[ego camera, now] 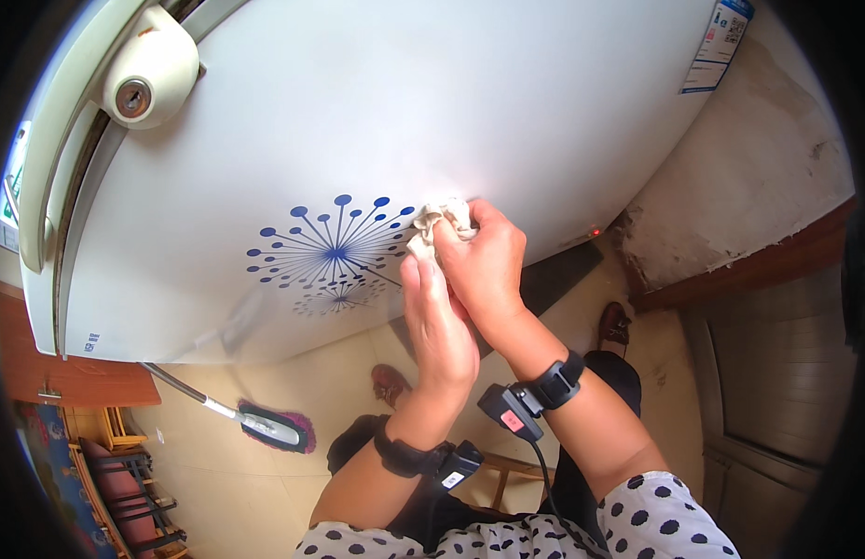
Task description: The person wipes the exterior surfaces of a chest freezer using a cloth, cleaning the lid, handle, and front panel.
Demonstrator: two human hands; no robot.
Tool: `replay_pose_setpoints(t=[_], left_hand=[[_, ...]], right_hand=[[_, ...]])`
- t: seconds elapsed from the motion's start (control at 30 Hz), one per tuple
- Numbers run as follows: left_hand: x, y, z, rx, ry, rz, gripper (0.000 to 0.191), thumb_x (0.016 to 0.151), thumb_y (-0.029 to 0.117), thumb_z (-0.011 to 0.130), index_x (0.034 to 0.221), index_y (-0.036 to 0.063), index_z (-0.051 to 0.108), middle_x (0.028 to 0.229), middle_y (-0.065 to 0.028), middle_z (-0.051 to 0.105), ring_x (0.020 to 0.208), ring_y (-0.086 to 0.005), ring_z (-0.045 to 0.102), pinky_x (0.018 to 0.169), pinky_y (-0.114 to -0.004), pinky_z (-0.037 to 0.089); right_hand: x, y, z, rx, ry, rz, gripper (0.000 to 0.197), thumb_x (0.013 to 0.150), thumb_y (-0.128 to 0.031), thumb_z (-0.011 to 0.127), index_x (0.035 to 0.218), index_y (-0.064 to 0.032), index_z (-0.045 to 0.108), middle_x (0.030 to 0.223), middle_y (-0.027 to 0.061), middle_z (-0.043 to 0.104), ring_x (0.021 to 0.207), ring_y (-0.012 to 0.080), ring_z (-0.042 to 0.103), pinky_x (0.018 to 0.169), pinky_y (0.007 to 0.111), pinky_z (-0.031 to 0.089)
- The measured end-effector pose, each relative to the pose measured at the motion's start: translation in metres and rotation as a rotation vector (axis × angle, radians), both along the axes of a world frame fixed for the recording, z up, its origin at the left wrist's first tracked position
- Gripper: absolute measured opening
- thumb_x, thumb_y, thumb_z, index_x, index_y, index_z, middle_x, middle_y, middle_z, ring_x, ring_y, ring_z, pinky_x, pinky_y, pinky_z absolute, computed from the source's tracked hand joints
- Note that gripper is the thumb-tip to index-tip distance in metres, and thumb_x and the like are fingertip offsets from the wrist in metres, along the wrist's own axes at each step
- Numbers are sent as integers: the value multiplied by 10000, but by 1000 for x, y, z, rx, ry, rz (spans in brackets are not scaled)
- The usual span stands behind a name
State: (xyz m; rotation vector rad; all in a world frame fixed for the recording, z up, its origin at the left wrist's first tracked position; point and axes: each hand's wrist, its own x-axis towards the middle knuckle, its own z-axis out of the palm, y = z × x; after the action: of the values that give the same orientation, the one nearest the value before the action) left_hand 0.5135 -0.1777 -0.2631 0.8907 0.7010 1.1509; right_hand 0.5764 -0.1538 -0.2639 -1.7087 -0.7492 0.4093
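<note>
My right hand [485, 255] grips a crumpled off-white cloth [443, 213] between thumb and fingers. Just below it is my left hand [443, 342], fingers long and close together, their tips at the cloth's lower end. My right hand hides part of the left, so its hold on the cloth is unclear. Both hands are in front of a glossy white freezer panel [474, 105]. A blue dandelion-like pattern [337, 253] decorates the panel left of the cloth, with a fainter copy of it underneath. Each wrist wears a black strap with a small device.
A pale handle [44, 168] and a key lock [133, 98] project at upper left. A mop [275, 426] rests on the tiled floor [237, 489]. Folded chairs [128, 489] stand at lower left. At right are a stained wall [740, 168] and a grey door [775, 363].
</note>
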Motion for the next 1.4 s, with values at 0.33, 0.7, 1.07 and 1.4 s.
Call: replay_pose_setpoints(t=[0.33,0.7,1.07,1.4], left_hand=[[-10,-1,1,-26,208,293,359,957,340,350,1069,4,412,1076,-116,476,961,-163,486,849,-303,403],[-30,16,-6,-15,80,263,314,971,284,327,1039,-1,441,1016,-102,505,905,-133,488,797,-261,404],[-28,13,0,53,94,254,332,964,315,348,1018,-2,432,1015,-105,503,924,-146,496,819,-281,418],[-21,11,7,406,288,153,316,978,283,298,1129,35,422,1111,-99,508,1008,-139,508,845,-289,438]], right_hand=[[-24,5,-9,-66,-126,84,228,718,-240,633,710,-20,575,707,183,603,645,381,586,600,451,470],[-38,8,-4,1,-139,41,209,710,-196,616,691,7,571,636,179,580,549,337,567,529,393,456],[-29,8,7,107,-141,32,200,691,-175,638,671,12,571,597,176,566,492,305,538,503,353,446],[-11,6,27,117,-44,48,211,705,-198,621,662,2,569,590,180,563,504,304,530,518,371,449]])
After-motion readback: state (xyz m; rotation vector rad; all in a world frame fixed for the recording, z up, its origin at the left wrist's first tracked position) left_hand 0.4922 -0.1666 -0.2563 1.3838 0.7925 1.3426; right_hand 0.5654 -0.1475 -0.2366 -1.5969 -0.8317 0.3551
